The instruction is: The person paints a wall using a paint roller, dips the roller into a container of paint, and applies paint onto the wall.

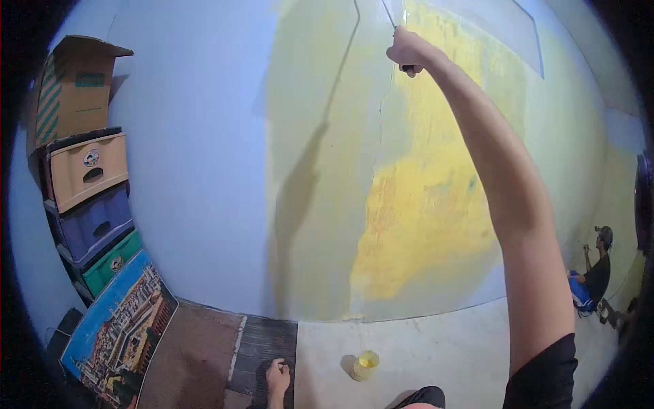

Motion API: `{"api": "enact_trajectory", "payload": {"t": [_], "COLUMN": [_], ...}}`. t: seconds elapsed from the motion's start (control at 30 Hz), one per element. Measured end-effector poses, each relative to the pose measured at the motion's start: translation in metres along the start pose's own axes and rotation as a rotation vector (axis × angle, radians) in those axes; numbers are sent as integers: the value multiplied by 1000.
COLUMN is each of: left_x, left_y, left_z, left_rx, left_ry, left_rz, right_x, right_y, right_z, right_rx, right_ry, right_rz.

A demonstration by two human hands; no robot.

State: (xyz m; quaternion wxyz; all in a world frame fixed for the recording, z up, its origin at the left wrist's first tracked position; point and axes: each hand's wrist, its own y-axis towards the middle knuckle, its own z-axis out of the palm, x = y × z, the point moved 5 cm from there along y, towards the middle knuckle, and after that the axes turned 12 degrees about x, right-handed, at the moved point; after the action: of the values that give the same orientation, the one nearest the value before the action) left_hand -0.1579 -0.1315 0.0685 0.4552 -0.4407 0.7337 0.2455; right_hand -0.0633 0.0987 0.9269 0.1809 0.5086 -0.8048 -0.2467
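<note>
My right hand (409,50), raised high at arm's length, grips the dark handle of a tool with a thin metal rod (389,12), perhaps a paint roller; its far end is cut off by the top of the picture. Behind it stands a wall (327,194), pale blue at the left, with dull yellow-green paint and a brighter yellow patch (439,214). A crack (381,107) runs down the painted part. Low in front of me, my left hand (277,377) hangs with loosely bent fingers and nothing in it. Right of it, a small tub of yellow paint (366,364) stands on the floor.
At the left, a cardboard box (76,97) tops a stack of plastic drawers (97,220). A city picture panel (122,327) leans before them. Brown matting (196,353) and a dark mat (261,353) cover floor. Far right, another person (597,276) sits by the wall.
</note>
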Motion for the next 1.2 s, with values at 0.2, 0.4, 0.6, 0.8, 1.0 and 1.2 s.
{"api": "enact_trajectory", "payload": {"t": [0.2, 0.4, 0.6, 0.8, 1.0, 1.2], "left_x": [-7, 11, 24, 21, 19, 29], "left_y": [7, 9, 13, 22, 7, 3], "left_z": [19, 19, 23, 29, 22, 18], "left_rx": [48, 27, -13, 76, 8, -26], "left_ry": [7, -57, -79, -77, -98, -162], "left_rz": [-5, -24, -38, -127, -59, -4], "right_x": [-27, -33, -2, -35, -79, -67], "right_y": [0, -8, 31, 21, -61, -231], "right_z": [60, 117, 64, 81, 213, 337], "right_rx": [-200, -305, -295, -325, -261, 71], "right_ry": [65, 75, 127, 70, 76, 112], "right_rz": [-70, -39, -59, -63, -40, 173]}}
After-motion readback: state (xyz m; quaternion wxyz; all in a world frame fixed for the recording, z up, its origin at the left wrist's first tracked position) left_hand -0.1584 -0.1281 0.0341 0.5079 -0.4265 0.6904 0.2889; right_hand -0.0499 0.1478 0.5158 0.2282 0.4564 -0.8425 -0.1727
